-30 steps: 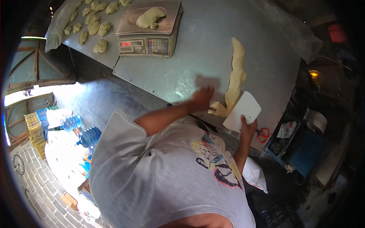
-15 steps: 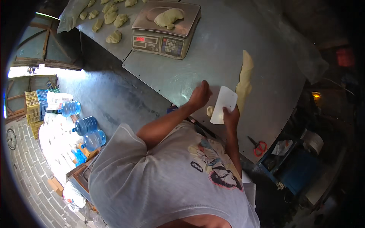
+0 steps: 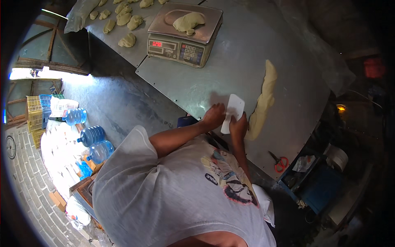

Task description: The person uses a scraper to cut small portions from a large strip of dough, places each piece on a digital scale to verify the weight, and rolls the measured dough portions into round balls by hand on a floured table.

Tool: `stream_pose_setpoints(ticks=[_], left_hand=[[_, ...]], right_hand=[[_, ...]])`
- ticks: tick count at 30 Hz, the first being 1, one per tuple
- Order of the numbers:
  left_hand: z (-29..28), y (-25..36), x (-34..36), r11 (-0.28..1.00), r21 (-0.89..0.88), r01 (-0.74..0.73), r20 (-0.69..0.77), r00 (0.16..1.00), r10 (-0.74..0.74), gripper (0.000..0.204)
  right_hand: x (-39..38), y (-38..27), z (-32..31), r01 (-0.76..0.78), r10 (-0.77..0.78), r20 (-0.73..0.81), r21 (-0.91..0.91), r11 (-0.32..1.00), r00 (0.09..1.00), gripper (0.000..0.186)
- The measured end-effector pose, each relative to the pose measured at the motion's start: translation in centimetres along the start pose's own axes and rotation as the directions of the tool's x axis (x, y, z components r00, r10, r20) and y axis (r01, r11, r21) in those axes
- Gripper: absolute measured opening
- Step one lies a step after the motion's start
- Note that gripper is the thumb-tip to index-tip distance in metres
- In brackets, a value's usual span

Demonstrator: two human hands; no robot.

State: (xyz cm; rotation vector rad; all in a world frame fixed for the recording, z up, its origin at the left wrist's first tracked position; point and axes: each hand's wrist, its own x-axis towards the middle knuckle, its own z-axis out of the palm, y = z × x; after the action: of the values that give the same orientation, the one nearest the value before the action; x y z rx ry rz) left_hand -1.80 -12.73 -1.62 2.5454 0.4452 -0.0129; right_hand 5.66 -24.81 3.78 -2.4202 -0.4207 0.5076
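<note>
My right hand (image 3: 238, 123) grips a white flat plastic scraper (image 3: 234, 106) held over the steel table (image 3: 295, 88) near its front edge. My left hand (image 3: 214, 115) is at the scraper's left side with fingers curled; what they hold, if anything, is hidden behind them and the blade. To the right of the hands lies a long twisted strip of pale dough (image 3: 265, 99). Farther back, a lump of dough (image 3: 187, 21) rests on the pan of a digital scale (image 3: 174, 51).
Several dough lumps (image 3: 127, 40) sit at the back left by plastic sheeting (image 3: 78, 14). Red-handled scissors (image 3: 280, 164) lie at the table's right front edge. Water jugs (image 3: 91, 136) and stacked crates (image 3: 36, 115) stand on the left; a blue metal frame (image 3: 319, 185) at the right.
My right hand and the scraper have moved left, away from the dough strip, toward my left hand. The small dough piece at the strip's near end is no longer visible.
</note>
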Motion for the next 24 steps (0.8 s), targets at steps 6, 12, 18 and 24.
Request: stream_pose_setpoints(ticks=[6,12,18,24], left_hand=[[-17.5,-3.3,7.9,0.932,-0.276,-0.236,-0.709,0.704,-0.032,0.034],[-24.0,-12.9,13.2,0.994,-0.095,0.052,-0.806,0.581,-0.108,0.052],[-17.3,-8.1,4.9,0.945,-0.326,-0.027,-0.586,0.79,-0.179,0.047],[-15.4,-7.5,0.6,0.9,-0.431,-0.063,0.403,0.879,0.254,0.028]], right_hand=[[1.2,1.5,-3.5,0.066,-0.06,-0.026,0.386,0.92,0.998,0.039],[-0.9,1.8,-8.1,-0.034,0.1,-0.067,0.638,0.769,0.993,0.041],[-3.3,4.4,-7.3,-0.047,0.251,-0.148,0.77,0.636,0.957,0.046],[-3.6,2.5,-4.0,-0.14,0.315,-0.123,0.708,0.693,0.941,0.048]])
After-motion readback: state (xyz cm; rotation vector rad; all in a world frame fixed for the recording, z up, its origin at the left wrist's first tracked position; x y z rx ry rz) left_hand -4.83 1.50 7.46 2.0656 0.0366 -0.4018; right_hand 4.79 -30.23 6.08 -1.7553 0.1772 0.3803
